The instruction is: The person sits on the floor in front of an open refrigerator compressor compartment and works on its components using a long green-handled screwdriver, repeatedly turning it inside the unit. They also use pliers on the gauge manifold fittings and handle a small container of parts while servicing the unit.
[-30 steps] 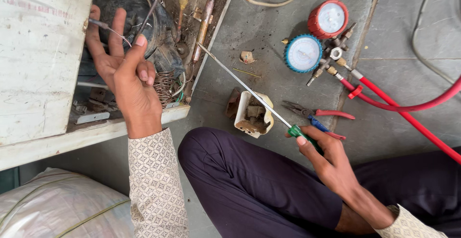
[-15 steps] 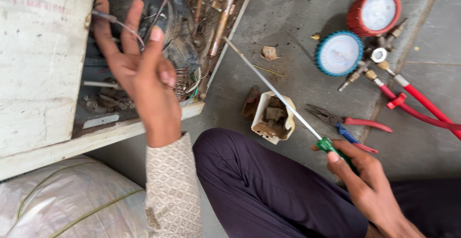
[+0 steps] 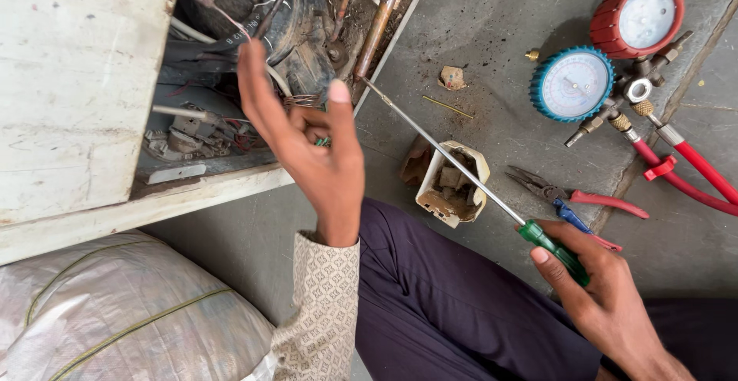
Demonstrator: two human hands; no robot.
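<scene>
1. The opened white metal casing [image 3: 69, 96] leaves a narrow cavity, its lower sill edge running just under the left hand [image 3: 311, 146]; a pale woven sack [image 3: 115, 312] lies against it below.
2. Inside, black wiring [image 3: 254, 12] and copper pipes [image 3: 380, 12] crowd the space. The left hand's forefinger is raised against a thin wire, the other fingers curled loosely; whether it pinches anything I cannot tell.
3. The right hand [image 3: 600, 296] is clenched around the green plastic handle of a long, thin steel-shafted screwdriver [image 3: 453, 162], whose tip reaches the casing's corner by the pipes.
4. The shaft passes over a cracked cream plastic box [image 3: 453, 196] on the grey concrete floor [image 3: 492, 50].
5. Red-handled pliers [image 3: 576, 196] lie just beside the right hand; round red and blue gauges [image 3: 607, 50] with red hoses [image 3: 692, 173] sit further off.
</scene>
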